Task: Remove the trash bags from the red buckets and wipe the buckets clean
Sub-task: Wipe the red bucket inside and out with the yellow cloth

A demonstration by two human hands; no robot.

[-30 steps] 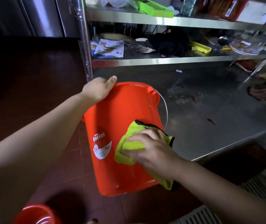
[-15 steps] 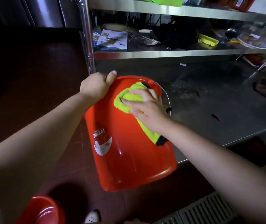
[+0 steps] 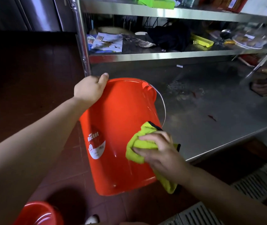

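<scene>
A red bucket (image 3: 118, 127) with a white label is tipped away from me, its rim against the edge of a steel table. My left hand (image 3: 89, 90) grips the rim at the upper left. My right hand (image 3: 158, 150) holds a yellow-green cloth (image 3: 137, 145) bunched under its curled fingers and presses it on the bucket's outer wall, low on the right side. A tail of the cloth hangs below my wrist. The bucket's wire handle (image 3: 162, 108) hangs on the right. No trash bag shows.
A second red bucket (image 3: 37, 213) stands at the bottom left on the red tiled floor. The steel table (image 3: 210, 111) and its cluttered shelves (image 3: 162, 54) fill the right. A floor drain grate (image 3: 199, 215) lies at the lower right. A shoe tip shows at the bottom.
My right hand has slid the cloth from near the bucket's rim down to the lower right of its wall. The left hand keeps its grip on the rim.
</scene>
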